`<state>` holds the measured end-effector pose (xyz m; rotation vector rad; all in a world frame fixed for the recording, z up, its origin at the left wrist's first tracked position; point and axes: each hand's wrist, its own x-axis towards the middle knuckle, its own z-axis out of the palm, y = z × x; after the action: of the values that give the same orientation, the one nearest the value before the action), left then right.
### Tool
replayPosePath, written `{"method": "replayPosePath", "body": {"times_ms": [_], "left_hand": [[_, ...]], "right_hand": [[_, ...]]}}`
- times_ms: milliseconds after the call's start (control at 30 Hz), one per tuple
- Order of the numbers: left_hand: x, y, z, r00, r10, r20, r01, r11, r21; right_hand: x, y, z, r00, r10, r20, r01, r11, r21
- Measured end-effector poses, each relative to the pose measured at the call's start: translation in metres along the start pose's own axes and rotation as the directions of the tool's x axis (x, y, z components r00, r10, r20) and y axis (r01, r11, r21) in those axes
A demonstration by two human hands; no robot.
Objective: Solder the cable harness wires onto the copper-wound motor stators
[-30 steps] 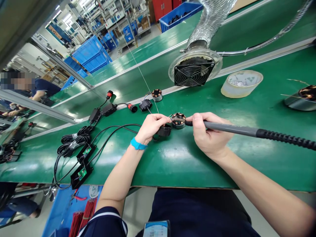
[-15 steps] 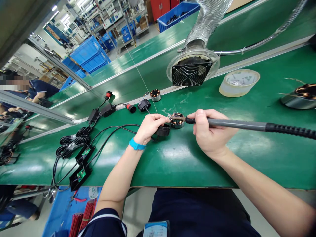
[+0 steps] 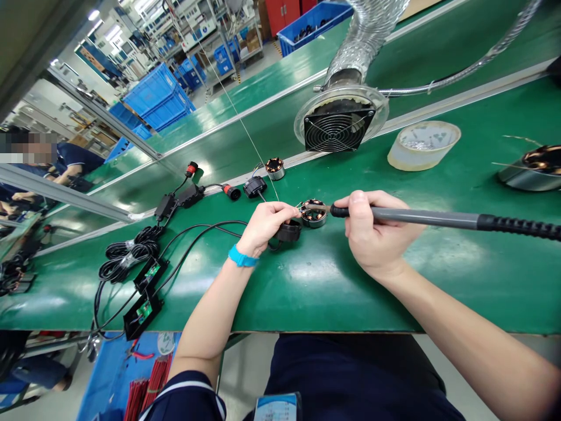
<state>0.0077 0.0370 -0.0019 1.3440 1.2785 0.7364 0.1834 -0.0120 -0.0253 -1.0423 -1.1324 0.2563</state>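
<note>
My right hand (image 3: 379, 237) is closed round the grey handle of a soldering iron (image 3: 425, 217). The iron's tip reaches over the left part of a motor stator (image 3: 314, 214) with copper windings, which lies on the green bench. My left hand (image 3: 269, 222), with a blue wristband, pinches solder wire (image 3: 258, 155) that comes down from above. Its fingertips are at the stator's left edge; the exact contact there is too small to make out. Below these fingers sits a round black housing (image 3: 288, 231). Behind lie a second stator (image 3: 274, 168) and another black housing (image 3: 255, 186).
A fume extractor (image 3: 339, 130) with a foil duct stands behind the stator. To its right are a tape roll (image 3: 423, 146) and a larger stator (image 3: 532, 169). Coiled black cables (image 3: 131, 254) and open circuit boxes (image 3: 142, 310) lie left. A co-worker (image 3: 72, 158) sits far left.
The smoke over the stator has thinned away. My right hand and the iron have shifted slightly right; my left hand has stayed almost in place.
</note>
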Motion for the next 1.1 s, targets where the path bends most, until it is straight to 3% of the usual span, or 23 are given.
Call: {"method": "replayPosePath", "body": {"times_ms": [233,433,733,967,1100], "left_hand": [[0.001,0.0,0.0,1.0,0.003,0.002,-0.003,1.0,0.006],[0.001,0.0,0.0,1.0,0.018,0.002,-0.018,1.0,-0.009],[0.002,0.001,-0.003,0.997,0.041,0.063,-0.039,0.999,-0.024],[-0.005,0.008,-0.011,0.995,0.071,0.071,-0.085,0.975,0.208],[-0.006,0.005,-0.008,0.989,0.065,0.131,-0.106,0.934,0.34]], "right_hand": [[0.0,0.003,0.002,1.0,0.02,0.024,-0.019,0.999,-0.041],[0.006,0.008,0.005,0.979,-0.02,0.205,0.028,0.999,-0.037],[0.006,0.048,0.009,0.817,-0.054,0.575,0.064,0.998,0.003],[0.023,0.051,-0.014,0.722,-0.095,0.685,0.139,0.99,-0.009],[0.019,0.055,-0.034,0.738,-0.115,0.665,0.146,0.989,0.009]]}}
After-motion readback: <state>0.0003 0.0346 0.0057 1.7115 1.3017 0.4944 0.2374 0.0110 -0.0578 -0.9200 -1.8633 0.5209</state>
